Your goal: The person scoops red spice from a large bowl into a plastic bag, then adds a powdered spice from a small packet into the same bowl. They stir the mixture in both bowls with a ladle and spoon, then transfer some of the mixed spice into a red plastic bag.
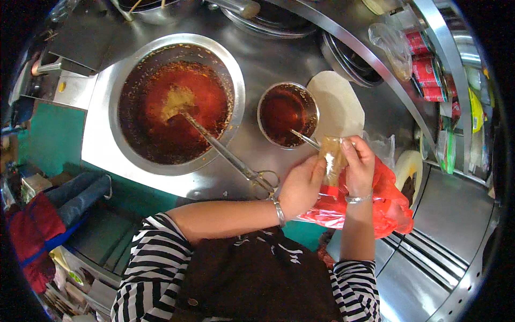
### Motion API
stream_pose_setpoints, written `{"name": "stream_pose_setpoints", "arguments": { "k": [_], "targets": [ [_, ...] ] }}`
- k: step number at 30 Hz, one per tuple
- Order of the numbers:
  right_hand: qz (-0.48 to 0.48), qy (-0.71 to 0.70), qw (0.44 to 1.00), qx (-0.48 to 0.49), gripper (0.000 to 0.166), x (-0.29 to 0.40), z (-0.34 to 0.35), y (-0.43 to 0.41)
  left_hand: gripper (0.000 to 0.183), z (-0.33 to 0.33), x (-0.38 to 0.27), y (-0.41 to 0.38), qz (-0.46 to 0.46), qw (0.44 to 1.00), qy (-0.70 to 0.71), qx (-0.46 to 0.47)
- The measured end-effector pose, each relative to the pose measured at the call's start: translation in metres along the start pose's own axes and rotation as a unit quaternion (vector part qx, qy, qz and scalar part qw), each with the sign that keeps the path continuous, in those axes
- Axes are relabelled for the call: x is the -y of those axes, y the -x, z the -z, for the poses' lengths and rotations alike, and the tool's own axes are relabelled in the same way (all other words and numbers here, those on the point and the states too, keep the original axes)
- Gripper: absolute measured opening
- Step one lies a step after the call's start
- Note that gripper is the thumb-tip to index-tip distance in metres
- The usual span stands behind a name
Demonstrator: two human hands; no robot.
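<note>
My left hand (301,187) and my right hand (359,167) together grip a clear plastic packet of brownish powder (333,155), one at each side. Beneath them lies a crumpled red plastic bag (382,201). To the left, a wide steel basin (240,94) holds dark red oily liquid with a mound of tan powder (179,100) on it. Metal tongs or long scissors with looped handles (225,153) rest in the basin, their loops near my left wrist. A smaller steel pot (260,129) of dark red liquid stands beside it, with a metal utensil handle (303,138) leaning out.
A pale oval board or sheet (338,100) lies right of the pot. Black round pans (354,60) stand along the back of the steel counter (257,64). Red packets (428,76) sit on a shelf at right. Another person (36,229) is at the far left.
</note>
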State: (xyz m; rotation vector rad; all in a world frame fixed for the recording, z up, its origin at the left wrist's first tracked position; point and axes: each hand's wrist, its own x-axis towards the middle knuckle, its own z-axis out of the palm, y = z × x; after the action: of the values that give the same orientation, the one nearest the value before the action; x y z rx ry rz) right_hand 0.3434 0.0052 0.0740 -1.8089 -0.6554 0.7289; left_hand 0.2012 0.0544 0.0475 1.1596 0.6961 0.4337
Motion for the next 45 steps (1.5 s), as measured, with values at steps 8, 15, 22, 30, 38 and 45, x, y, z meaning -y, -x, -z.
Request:
{"name": "stream_pose_setpoints", "arguments": {
  "k": [8,15,22,30,38,45],
  "targets": [
    [-0.052,0.11,0.982,0.144,0.012,-0.021,-0.019,-0.05,0.037,-0.004,0.056,-0.027,0.032,0.993,0.06,-0.101],
    [0.003,0.192,0.973,0.13,0.018,-0.029,-0.031,-0.069,0.038,0.006,0.045,-0.042,0.097,0.981,0.137,-0.102],
    [0.035,0.254,0.958,0.129,0.021,-0.021,-0.045,-0.065,0.04,0.003,0.055,-0.048,0.086,0.979,0.138,-0.126],
    [0.07,0.266,0.954,0.121,0.021,-0.018,-0.044,-0.07,0.041,0.013,0.028,-0.048,0.224,0.943,0.234,-0.074],
    [0.048,0.242,0.961,0.129,0.02,-0.02,-0.046,-0.073,0.039,0.006,0.05,-0.05,0.114,0.974,0.146,-0.128],
    [0.039,0.229,0.963,0.137,0.02,-0.02,-0.049,-0.075,0.038,0.007,0.054,-0.053,0.114,0.968,0.175,-0.138]
  ]
}}
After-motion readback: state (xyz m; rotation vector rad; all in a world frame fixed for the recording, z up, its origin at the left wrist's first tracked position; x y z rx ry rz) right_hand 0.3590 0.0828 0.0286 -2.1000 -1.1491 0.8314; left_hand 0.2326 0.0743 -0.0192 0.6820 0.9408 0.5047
